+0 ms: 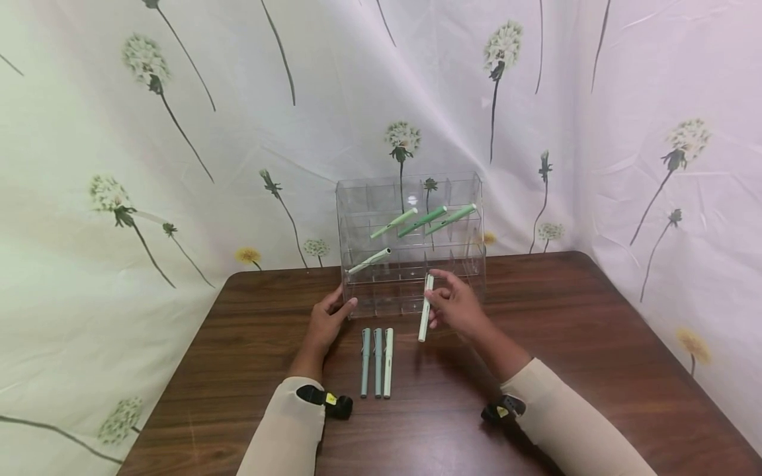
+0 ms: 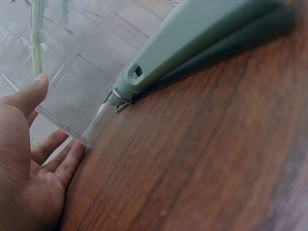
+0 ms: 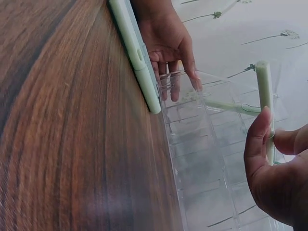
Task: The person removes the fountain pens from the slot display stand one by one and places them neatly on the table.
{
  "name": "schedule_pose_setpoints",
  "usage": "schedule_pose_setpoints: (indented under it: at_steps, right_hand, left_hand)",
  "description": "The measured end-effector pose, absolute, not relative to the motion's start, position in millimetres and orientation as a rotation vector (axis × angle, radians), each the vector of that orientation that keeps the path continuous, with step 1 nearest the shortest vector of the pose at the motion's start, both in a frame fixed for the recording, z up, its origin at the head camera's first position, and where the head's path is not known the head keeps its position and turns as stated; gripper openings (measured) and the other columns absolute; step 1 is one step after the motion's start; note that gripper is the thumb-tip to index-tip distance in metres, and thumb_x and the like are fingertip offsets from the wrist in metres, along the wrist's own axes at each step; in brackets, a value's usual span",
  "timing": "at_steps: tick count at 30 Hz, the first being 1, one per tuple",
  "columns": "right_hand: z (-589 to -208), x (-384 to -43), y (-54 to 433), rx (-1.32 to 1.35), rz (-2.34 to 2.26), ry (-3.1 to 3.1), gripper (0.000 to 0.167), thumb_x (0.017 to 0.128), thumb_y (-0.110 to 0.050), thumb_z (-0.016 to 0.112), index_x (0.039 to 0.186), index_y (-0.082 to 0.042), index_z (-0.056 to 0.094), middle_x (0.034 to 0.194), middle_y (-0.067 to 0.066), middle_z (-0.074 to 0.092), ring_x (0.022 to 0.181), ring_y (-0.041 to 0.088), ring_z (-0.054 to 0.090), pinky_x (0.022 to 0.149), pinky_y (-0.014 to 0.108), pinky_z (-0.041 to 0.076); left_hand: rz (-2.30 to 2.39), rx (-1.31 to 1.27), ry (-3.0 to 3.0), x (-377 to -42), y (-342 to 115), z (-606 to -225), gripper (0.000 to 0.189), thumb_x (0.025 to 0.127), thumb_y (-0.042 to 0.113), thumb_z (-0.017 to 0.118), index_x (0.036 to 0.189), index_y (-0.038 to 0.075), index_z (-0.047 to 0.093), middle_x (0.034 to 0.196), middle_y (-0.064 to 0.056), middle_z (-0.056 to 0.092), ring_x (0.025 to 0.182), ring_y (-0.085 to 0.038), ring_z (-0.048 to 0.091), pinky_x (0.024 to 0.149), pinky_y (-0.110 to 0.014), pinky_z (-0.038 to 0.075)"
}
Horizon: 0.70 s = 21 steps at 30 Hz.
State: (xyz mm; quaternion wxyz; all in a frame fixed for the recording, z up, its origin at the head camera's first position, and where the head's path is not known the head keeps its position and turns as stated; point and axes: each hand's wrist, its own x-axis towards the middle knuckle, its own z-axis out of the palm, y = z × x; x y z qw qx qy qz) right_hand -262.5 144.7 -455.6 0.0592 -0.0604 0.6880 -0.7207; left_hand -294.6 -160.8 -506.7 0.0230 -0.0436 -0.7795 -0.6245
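A clear plastic organizer (image 1: 411,241) with rows of compartments stands upright at the back of the table. My left hand (image 1: 326,322) holds its lower left corner, thumb at the front and fingers along the outer side. My right hand (image 1: 458,305) pinches a pale green pen (image 1: 425,317) between thumb and fingers, in front of the organizer's lower rows. Three green pens (image 1: 421,222) stick out of upper compartments, and a pale pen (image 1: 369,261) slants from a lower left one. On the table lie two grey-green pens (image 1: 372,363) and a whitish-green pen (image 1: 388,363), side by side.
The brown wooden table (image 1: 238,357) reaches a white cloth backdrop (image 1: 297,152) printed with dandelions, behind and at both sides. Each wrist wears a strapped black camera (image 1: 339,406). The pens on the table lie between the forearms.
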Motion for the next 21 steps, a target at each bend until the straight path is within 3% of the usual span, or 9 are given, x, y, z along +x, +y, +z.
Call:
schedule_pose_setpoints:
  at_steps: [9,15,21]
  right_hand:
    - [-458.4,-261.8,139.5,-0.206,-2.118,2.041,0.081,0.102,0.001,0.073,0.169,-0.008,0.030,0.094,0.003,0.062,0.071,0.018,0.065,0.060,0.030,0.059]
    - [-466.4,-260.3,139.3,-0.355,-1.962,2.143,0.079,0.098,-0.002,0.079,0.166,-0.005,0.037,0.091,0.001,0.069,0.067,0.017,0.061,0.061,0.031,0.052]
    - [-475.5,-259.7,135.7,-0.463,-1.836,2.158,0.077,0.095,-0.004,0.083,0.160,-0.002,0.042,0.087,0.000,0.069,0.062,0.015,0.058,0.061,0.029,0.053]
  left_hand:
    - [-1.928,-0.125,-2.414,-296.7,-160.4,-509.4,0.066,0.109,0.020,0.071,0.168,0.015,0.043,0.160,-0.027,0.056,0.146,-0.044,0.056,0.122,-0.061,0.044]
    - [-1.920,-0.104,-2.420,-296.2,-160.1,-510.1,0.065,0.109,0.020,0.071,0.168,0.015,0.044,0.164,-0.024,0.053,0.148,-0.044,0.055,0.123,-0.062,0.043]
    - [-1.910,-0.091,-2.430,-302.1,-161.1,-518.1,0.065,0.110,0.020,0.070,0.169,0.017,0.043,0.168,-0.022,0.050,0.151,-0.043,0.053,0.125,-0.061,0.041]
